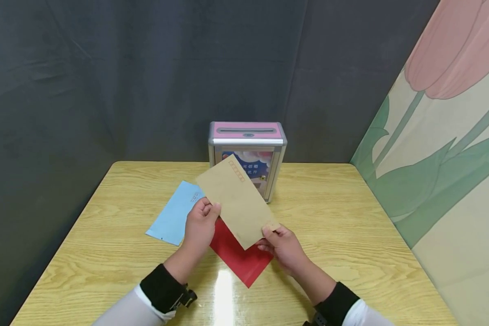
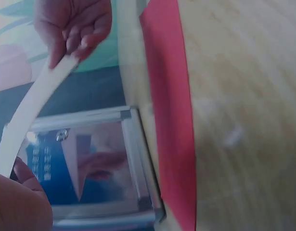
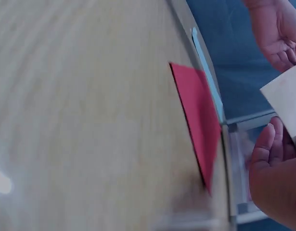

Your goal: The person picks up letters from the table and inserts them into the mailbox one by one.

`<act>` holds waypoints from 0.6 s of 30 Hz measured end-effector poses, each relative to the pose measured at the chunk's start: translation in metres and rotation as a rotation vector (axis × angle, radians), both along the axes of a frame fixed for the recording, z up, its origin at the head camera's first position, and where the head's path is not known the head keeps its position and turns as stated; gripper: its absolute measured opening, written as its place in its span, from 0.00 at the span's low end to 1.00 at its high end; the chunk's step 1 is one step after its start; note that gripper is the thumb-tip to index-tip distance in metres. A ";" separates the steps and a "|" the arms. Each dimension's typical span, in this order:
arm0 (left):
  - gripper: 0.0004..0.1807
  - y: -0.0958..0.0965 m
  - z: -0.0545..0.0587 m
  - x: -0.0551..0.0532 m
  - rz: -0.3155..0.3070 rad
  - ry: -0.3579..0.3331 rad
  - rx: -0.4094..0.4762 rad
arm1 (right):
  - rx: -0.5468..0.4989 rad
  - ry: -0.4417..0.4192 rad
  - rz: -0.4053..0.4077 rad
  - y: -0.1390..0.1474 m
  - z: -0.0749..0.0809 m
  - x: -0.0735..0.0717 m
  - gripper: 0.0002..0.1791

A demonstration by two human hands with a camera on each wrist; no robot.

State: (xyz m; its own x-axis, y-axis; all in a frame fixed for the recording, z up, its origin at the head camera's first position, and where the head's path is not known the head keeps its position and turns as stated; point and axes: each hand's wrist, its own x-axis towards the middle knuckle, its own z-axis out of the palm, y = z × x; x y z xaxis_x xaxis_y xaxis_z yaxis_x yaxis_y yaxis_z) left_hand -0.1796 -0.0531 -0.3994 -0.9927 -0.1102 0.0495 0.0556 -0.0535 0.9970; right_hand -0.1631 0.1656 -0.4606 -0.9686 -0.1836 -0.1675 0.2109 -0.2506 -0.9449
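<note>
Both hands hold a tan paper envelope (image 1: pixel 238 201) up above the table, tilted, with a row of small red boxes near its far end. My left hand (image 1: pixel 201 224) pinches its left edge between thumb and fingers. At the near right corner my right hand (image 1: pixel 285 249) pinches it too, thumb on top. Beneath it a red envelope (image 1: pixel 242 260) lies on the table, partly covered in the head view. To the left lies a light blue envelope (image 1: pixel 173 215). In the left wrist view the tan envelope (image 2: pixel 34 103) shows nearly edge-on, slightly bowed.
Behind the envelopes stands a metal-framed box (image 1: pixel 247 140) with a pink top, a slot (image 1: pixel 246 130) in it and a picture panel with a small lock in front. The wooden table (image 1: pixel 350 226) ends at a dark curtain (image 1: pixel 146 81). A tulip-patterned wall covering (image 1: pixel 444 158) is on the right.
</note>
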 end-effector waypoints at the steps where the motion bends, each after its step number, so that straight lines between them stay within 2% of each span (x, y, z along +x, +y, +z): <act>1: 0.10 -0.002 0.003 0.000 -0.002 0.009 0.023 | 0.055 0.027 -0.025 0.001 0.001 -0.001 0.17; 4: 0.16 -0.013 0.007 -0.005 -0.010 0.027 0.072 | 0.174 0.075 -0.064 0.009 0.009 -0.004 0.15; 6: 0.20 -0.022 0.009 -0.009 -0.024 0.018 0.054 | 0.239 0.095 -0.060 0.016 0.016 -0.006 0.14; 8: 0.22 -0.030 0.009 -0.014 -0.053 -0.006 -0.012 | 0.294 0.111 -0.040 0.024 0.023 -0.008 0.13; 12: 0.20 -0.042 0.005 -0.019 -0.152 -0.047 -0.253 | 0.406 0.152 0.024 0.038 0.035 -0.012 0.13; 14: 0.19 -0.045 0.003 -0.020 -0.182 -0.055 -0.357 | 0.438 0.163 0.040 0.042 0.039 -0.014 0.14; 16: 0.18 -0.047 0.002 -0.020 -0.192 -0.061 -0.404 | 0.438 0.165 0.037 0.046 0.041 -0.016 0.15; 18: 0.18 -0.047 0.000 -0.020 -0.184 -0.070 -0.395 | 0.394 0.160 0.023 0.047 0.042 -0.017 0.17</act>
